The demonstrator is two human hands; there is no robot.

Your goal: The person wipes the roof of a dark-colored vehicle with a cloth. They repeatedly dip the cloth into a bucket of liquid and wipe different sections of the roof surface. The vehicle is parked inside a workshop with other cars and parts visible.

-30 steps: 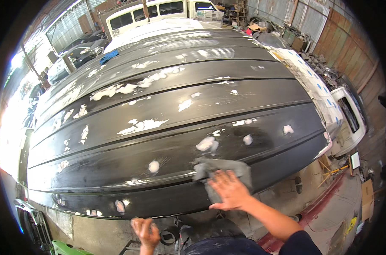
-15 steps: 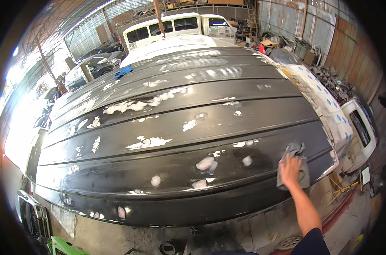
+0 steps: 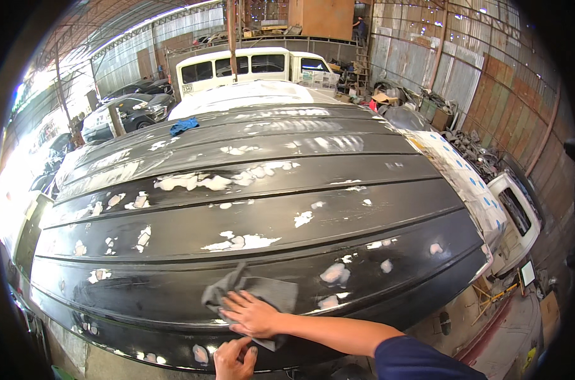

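Observation:
A grey cloth (image 3: 271, 292) lies spread and wrinkled on a dark vehicle roof (image 3: 141, 294), left of the middle near the close edge. My right hand (image 3: 252, 314) presses flat on the cloth, fingers stretched and slightly apart. Just below it, by the roof's near edge, my left hand (image 3: 235, 360) has its fingers curled inward. The inside of that hand is hidden, so I cannot make out whether anything is in it. Whitish bare patches (image 3: 240, 242) and small pinkish filler spots (image 3: 335, 273) dot the ribbed roof around the cloth.
A blue cloth (image 3: 184, 126) rests at the far left of the roof. Spotted paper covering (image 3: 465, 174) runs along the right side. Behind stands a cream van (image 3: 249, 66); parked cars (image 3: 132, 111) are at the left. Scrap parts (image 3: 471, 142) line the right wall.
My right hand and the grey cloth have moved from the roof's right end leftward to the middle-left. My left hand has come into view. The view has shifted.

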